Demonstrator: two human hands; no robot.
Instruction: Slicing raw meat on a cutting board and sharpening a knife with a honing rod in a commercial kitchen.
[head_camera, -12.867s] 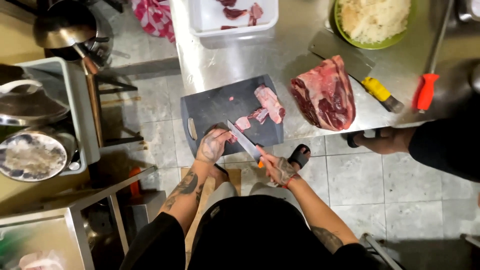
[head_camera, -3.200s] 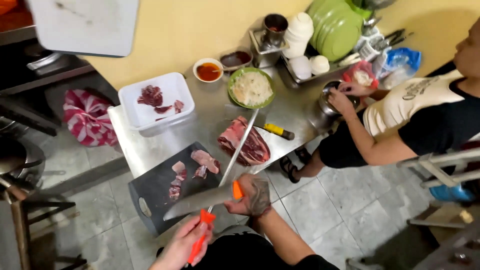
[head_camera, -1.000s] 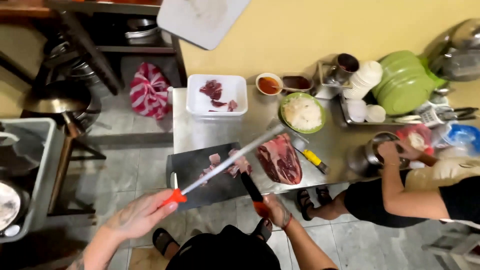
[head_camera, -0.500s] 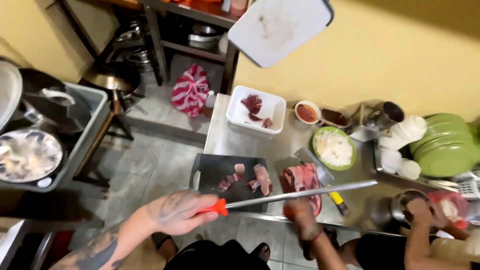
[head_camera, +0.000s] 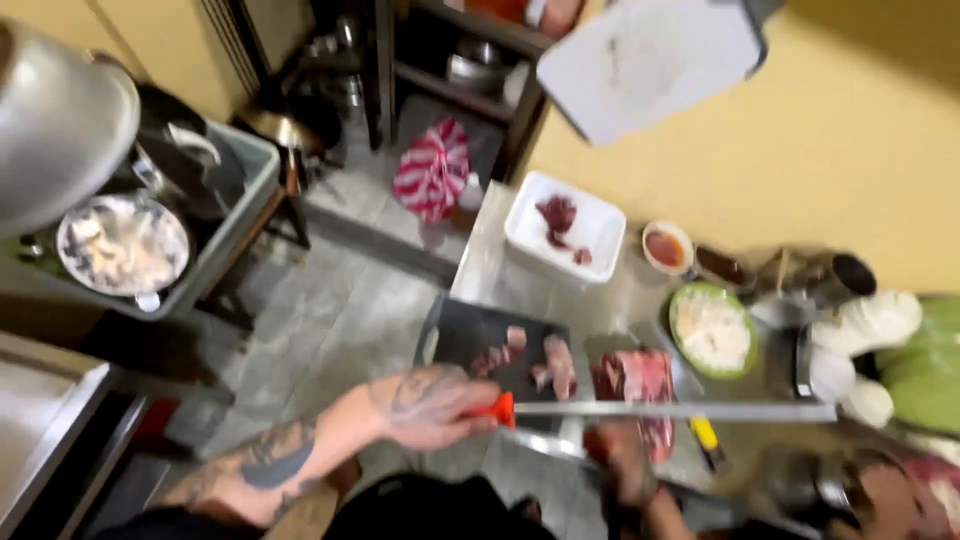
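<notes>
My left hand grips the red handle of a long sharpening steel, which lies level and points right over the steel table. My right hand is just below it, blurred, closed on a knife whose blade points left under the steel. Beneath them a dark cutting board carries a few cut meat pieces. A large slab of red meat lies to its right.
A white tub with meat scraps, a red sauce bowl and a green plate of white food stand on the table. A yellow-handled cleaver lies near the slab. Another person's hand is at the lower right. A grey tub of pans sits left.
The view has swung left and tilted. My left hand has brought the steel level and nearer my body. The right hand with the knife stays just under it.
</notes>
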